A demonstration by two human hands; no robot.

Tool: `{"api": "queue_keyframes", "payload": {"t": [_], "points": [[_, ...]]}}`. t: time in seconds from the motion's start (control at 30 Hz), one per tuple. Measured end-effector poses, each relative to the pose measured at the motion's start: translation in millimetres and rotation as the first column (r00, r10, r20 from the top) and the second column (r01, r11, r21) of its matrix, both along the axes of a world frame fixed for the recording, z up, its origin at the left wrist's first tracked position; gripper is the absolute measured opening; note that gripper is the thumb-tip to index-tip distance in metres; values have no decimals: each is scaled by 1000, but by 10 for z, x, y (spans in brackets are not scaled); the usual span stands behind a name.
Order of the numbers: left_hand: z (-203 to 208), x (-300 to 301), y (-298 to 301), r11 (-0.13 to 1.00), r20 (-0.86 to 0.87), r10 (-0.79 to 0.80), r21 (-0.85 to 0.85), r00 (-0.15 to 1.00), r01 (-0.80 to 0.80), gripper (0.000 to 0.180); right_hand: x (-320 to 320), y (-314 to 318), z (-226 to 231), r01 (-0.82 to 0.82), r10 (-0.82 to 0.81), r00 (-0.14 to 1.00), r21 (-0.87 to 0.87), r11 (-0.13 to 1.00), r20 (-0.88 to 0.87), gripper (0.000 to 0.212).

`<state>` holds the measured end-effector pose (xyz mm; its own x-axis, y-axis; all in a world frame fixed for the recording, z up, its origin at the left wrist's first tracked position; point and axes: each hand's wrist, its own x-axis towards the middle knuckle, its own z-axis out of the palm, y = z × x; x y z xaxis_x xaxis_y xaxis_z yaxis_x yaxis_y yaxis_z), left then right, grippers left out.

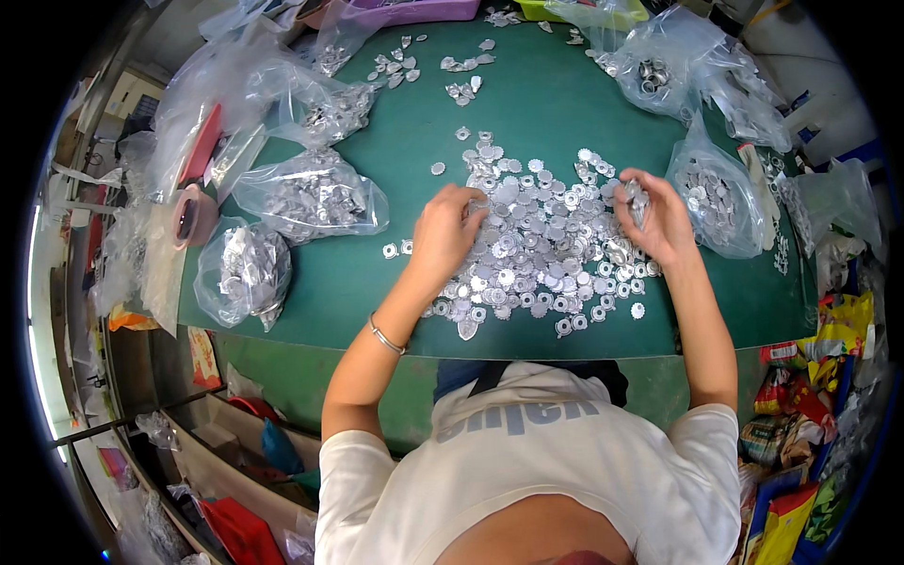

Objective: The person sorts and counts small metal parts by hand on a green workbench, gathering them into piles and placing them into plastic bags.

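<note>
A wide heap of small silver metal discs point(537, 235), many with toothed rims and some with a centre hole, is spread over the green table. At its left edge, my left hand point(444, 234) is closed, fingertips curled down among the discs; what they pinch is hidden. My right hand point(665, 226) is raised at the heap's right side, its fingers bent around several small metal pieces point(637, 201). Loose ring-shaped pieces point(571, 324) lie along the near edge of the heap.
Clear bags of metal parts point(315, 196) stand on the left, with a tape roll point(194, 217) beside them. More filled bags point(713, 198) sit at the right. Small piles of parts point(394, 68) lie farther back, before a purple bin point(414, 11) and a yellow-green bin point(537, 11).
</note>
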<state>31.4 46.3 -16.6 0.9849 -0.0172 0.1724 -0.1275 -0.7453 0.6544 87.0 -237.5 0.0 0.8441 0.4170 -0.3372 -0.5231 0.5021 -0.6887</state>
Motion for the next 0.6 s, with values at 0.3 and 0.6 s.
{"api": "queue_keyframes", "payload": {"t": [0.3,0.6], "points": [[-100,251,-227,982,67,-79,176,995,66,31,400,364,-294,601,633,585,-795,81,507,29],[109,35,-215,967,-65,-77,-246,995,59,26,-26,3,56,117,-109,992,161,980,-63,22]]}}
